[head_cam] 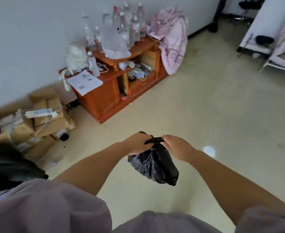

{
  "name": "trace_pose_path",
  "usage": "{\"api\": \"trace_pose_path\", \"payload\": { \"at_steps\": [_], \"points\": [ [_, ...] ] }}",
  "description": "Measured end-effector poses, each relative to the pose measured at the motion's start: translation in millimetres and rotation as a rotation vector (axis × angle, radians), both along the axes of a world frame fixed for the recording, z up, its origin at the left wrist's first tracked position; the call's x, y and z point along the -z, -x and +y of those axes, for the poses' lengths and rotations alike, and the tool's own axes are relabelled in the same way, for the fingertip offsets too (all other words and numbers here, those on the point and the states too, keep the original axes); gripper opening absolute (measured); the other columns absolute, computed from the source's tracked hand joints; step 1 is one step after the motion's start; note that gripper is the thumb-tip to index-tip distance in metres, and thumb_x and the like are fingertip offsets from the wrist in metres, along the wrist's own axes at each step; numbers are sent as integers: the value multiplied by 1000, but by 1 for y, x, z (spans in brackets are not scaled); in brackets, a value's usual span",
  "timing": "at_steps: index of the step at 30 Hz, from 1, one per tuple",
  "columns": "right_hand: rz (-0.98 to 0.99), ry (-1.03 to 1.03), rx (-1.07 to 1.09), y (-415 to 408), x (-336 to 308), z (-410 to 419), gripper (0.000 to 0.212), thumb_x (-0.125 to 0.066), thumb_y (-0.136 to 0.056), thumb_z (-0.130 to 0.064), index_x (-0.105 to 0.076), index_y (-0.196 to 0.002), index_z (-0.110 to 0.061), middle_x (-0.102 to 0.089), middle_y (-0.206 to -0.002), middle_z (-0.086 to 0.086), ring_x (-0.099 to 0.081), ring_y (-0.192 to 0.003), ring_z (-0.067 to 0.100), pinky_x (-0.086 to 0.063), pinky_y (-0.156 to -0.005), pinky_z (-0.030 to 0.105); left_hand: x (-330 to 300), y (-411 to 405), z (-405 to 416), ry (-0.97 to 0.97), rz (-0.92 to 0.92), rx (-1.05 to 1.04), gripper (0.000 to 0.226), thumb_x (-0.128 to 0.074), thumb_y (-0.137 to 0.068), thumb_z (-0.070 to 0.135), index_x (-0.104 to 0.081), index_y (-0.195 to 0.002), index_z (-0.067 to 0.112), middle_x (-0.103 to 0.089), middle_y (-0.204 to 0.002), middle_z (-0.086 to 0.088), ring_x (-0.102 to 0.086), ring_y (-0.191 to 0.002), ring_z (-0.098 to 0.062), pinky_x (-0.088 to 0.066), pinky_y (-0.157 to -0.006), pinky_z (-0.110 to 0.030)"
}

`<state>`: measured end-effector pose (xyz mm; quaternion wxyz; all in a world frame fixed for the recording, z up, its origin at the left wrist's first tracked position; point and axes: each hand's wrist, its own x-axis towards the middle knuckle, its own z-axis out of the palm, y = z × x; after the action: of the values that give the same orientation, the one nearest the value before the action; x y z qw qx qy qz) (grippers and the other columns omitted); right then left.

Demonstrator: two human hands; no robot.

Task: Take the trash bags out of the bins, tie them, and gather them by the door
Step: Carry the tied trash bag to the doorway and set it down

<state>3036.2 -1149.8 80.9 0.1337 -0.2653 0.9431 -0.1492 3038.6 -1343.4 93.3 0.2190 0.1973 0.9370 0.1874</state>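
A small black trash bag hangs in the air above the pale floor, in front of my body. Its bunched top is stretched between my two hands. My left hand grips the left end of the bag's neck with curled fingers. My right hand pinches the right end of the neck. The bag's body sags below and slightly to the right of my hands. No bin and no door show in this view.
An orange wooden cabinet with several plastic bottles and a pink blanket stands by the wall. Cardboard boxes with a power strip lie at the left. A metal bed frame is at the right.
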Motion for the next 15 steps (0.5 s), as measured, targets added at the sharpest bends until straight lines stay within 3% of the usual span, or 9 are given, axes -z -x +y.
{"api": "trace_pose_path", "payload": {
  "at_steps": [8,12,15],
  "points": [
    [-79,-71,229,75,-9,197,28,-28,-102,-26,-50,-104,-8,-48,-92,3,-44,-80,18,-33,-71,27,0,112,205,-34,-37,161,27,-41,-97,29,-58,-94,8,-63,-86,-9,-57,-80,-25,-42,-69,-35],
    [-127,-94,326,115,-6,268,24,-29,-102,-27,-47,-94,-13,-55,-95,8,-54,-87,26,-41,-74,33,5,167,281,-30,-65,268,26,-41,-98,30,-48,-81,12,-49,-69,0,-48,-72,-21,-33,-60,-29],
    [-148,-119,365,153,-5,313,28,-29,-102,-28,-49,-99,-9,-56,-98,9,-55,-88,26,-41,-73,33,10,215,327,-51,-67,328,26,-41,-98,30,-45,-78,13,-44,-65,5,-46,-71,-20,-32,-61,-29]
  ]
}}
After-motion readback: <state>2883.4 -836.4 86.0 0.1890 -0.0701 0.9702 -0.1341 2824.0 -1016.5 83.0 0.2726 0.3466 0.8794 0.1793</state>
